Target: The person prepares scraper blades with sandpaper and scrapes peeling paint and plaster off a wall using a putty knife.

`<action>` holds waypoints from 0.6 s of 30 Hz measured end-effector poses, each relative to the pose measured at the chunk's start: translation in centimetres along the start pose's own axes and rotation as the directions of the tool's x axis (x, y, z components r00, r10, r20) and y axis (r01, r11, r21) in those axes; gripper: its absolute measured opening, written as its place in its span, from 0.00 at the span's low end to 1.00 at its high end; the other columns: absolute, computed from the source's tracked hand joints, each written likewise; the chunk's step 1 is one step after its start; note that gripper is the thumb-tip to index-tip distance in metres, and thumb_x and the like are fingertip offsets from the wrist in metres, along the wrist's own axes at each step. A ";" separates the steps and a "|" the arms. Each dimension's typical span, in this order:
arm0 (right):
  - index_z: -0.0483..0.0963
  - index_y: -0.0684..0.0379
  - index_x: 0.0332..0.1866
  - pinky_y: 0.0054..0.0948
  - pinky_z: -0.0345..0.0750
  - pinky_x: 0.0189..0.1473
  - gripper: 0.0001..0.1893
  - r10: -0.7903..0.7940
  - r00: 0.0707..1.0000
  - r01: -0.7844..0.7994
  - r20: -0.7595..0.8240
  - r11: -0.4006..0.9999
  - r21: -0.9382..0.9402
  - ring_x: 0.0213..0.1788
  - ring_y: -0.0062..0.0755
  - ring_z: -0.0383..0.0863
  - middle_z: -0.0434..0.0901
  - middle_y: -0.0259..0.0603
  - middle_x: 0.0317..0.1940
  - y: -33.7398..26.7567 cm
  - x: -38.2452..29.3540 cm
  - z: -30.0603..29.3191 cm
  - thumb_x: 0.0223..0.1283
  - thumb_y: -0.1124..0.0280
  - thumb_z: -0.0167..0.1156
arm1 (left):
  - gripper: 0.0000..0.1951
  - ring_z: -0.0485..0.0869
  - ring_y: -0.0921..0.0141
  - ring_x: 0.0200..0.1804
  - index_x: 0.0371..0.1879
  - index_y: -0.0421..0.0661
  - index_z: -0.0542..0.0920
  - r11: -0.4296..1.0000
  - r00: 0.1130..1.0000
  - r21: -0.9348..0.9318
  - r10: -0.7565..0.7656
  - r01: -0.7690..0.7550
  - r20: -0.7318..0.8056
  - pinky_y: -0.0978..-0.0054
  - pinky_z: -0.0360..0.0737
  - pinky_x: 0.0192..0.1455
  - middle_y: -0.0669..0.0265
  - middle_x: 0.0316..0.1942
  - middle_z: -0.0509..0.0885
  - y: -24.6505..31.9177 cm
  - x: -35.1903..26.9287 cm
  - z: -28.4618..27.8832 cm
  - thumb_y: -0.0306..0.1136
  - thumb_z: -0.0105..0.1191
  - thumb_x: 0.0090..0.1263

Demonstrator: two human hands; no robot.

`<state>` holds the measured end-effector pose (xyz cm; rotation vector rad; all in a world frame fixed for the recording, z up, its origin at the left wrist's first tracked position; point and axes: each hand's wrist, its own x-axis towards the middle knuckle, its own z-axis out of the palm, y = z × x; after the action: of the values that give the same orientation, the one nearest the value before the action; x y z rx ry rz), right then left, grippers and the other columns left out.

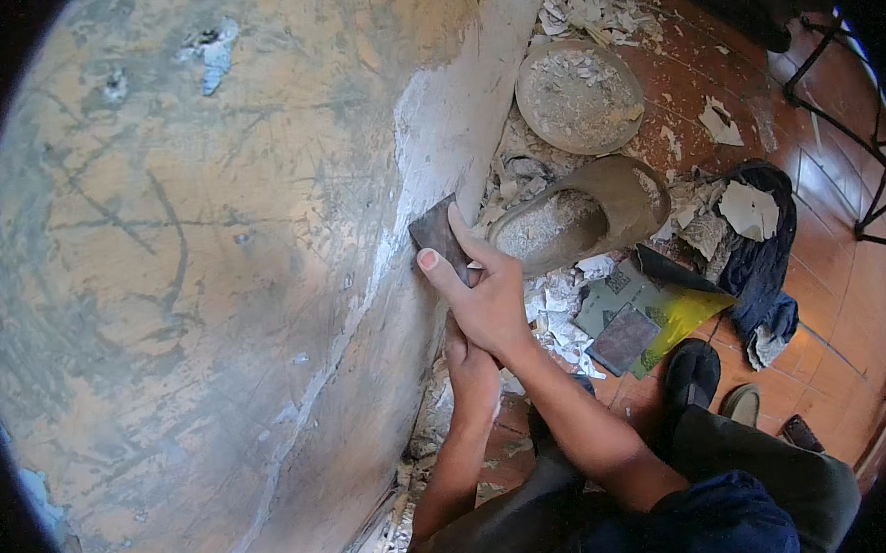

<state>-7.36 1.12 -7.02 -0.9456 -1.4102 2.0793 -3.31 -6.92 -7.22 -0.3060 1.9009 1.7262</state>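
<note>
My right hand [485,297] grips a dark, flat rectangular abrasive piece [434,228], thumb on its face and forefinger along its edge. The piece lies against the worn plaster wall [205,176], at the lower end of a whitish patch [435,127]. From that patch a pale filled strip [320,373] runs down across the wall. Just below the right wrist is my left hand [472,376], close to the wall. Its fingers are mostly hidden, and a bit of dark brown material shows by its thumb; whether it holds this is unclear.
Along the wall's foot lie paint flakes [557,300], a dusty round dish [580,96] and a dust-filled slipper [575,209]. Right of them are a dark sanding sheet [623,336], yellow-green plastic [685,316] and dark blue cloth [765,259]. A black metal frame [844,120] stands on the tiled floor [835,293].
</note>
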 end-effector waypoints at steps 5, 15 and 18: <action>0.70 0.65 0.60 0.28 0.74 0.42 0.34 -0.127 0.990 0.133 0.054 0.983 -0.128 0.35 0.34 0.79 0.79 0.52 0.32 0.1 -1.6 -1.8 0.51 0.56 0.69 | 0.20 0.73 0.72 0.56 0.62 0.38 0.64 0.995 1.000 0.103 -0.013 0.012 0.003 0.76 0.73 0.55 0.61 0.57 0.71 -3.2 -1.9 -1.1 0.35 0.41 0.76; 0.72 0.62 0.59 0.29 0.72 0.36 0.35 -0.199 0.972 0.228 0.125 0.927 -0.297 0.28 0.34 0.76 0.75 0.48 0.26 1.3 -2.8 -1.8 0.46 0.55 0.71 | 0.19 0.73 0.70 0.56 0.61 0.39 0.65 0.998 0.999 -0.048 -0.047 0.046 -0.010 0.71 0.73 0.57 0.61 0.56 0.72 -5.6 -1.5 -1.8 0.33 0.43 0.75; 0.74 0.60 0.58 0.33 0.73 0.38 0.36 -0.154 0.977 0.188 0.150 0.951 -0.244 0.30 0.41 0.77 0.74 0.49 0.25 1.6 -2.4 -2.3 0.46 0.48 0.69 | 0.18 0.75 0.70 0.53 0.59 0.38 0.66 1.000 0.999 -0.001 -0.031 0.031 -0.018 0.71 0.74 0.54 0.62 0.54 0.74 -4.8 -2.1 -0.6 0.33 0.44 0.74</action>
<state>-4.01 0.24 -8.36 -0.7625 -1.7961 1.8890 0.70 -8.62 -10.14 -0.3502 1.8989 1.7092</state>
